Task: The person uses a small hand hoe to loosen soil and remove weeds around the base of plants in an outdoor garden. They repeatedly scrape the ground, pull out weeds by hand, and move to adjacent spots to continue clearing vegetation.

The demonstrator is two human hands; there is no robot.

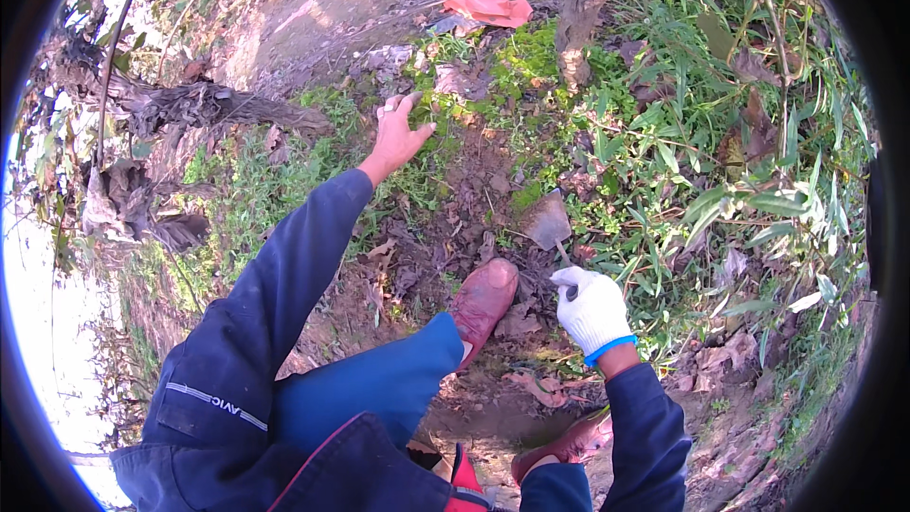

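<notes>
My left hand (pixel 399 134) is bare and reaches over low green weeds (pixel 455 110), its fingers apart and slightly curled, with a ring on one finger. In my right hand (pixel 591 309), which wears a white knit glove with a blue cuff, is the handle end of a small metal trowel (pixel 547 222). The trowel's soil-stained blade points away from me and lies at the border of bare soil and weeds. Most of its handle is hidden by the glove. Dark soil with dry leaves (pixel 483 192) lies between my hands.
A gnarled vine trunk (pixel 234 108) stands at the left, another woody trunk (pixel 576 32) at the top. A red plastic scrap (pixel 490 8) lies near the top. Taller weeds (pixel 675 142) and thin stems fill the right side. My red shoe (pixel 487 302) is between my arms.
</notes>
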